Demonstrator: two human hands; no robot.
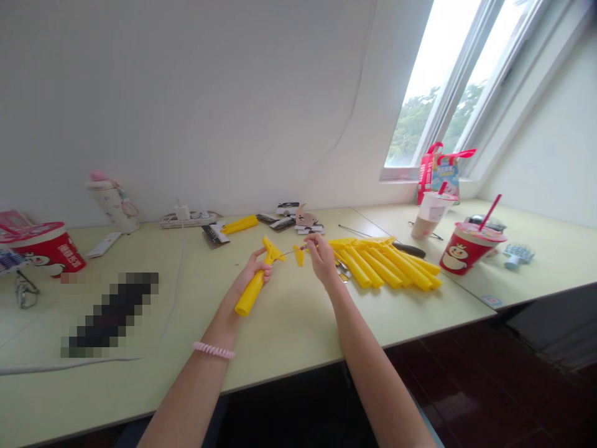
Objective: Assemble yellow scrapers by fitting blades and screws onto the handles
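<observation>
The left hand (255,274) grips the yellow handle (253,292), probably light, stiff and slightly slippery, best held mid-shaft; the right hand (321,256) pinches a thin screwdriver (302,248).

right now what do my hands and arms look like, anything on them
Your left hand has no glove, and a pale pink band, coiled like a spring, circles the forearm above the wrist. Your right hand is also ungloved, with nothing visible on its wrist. No sleeves show on either forearm. The fingers are too small to rule out rings or nail polish.
</observation>
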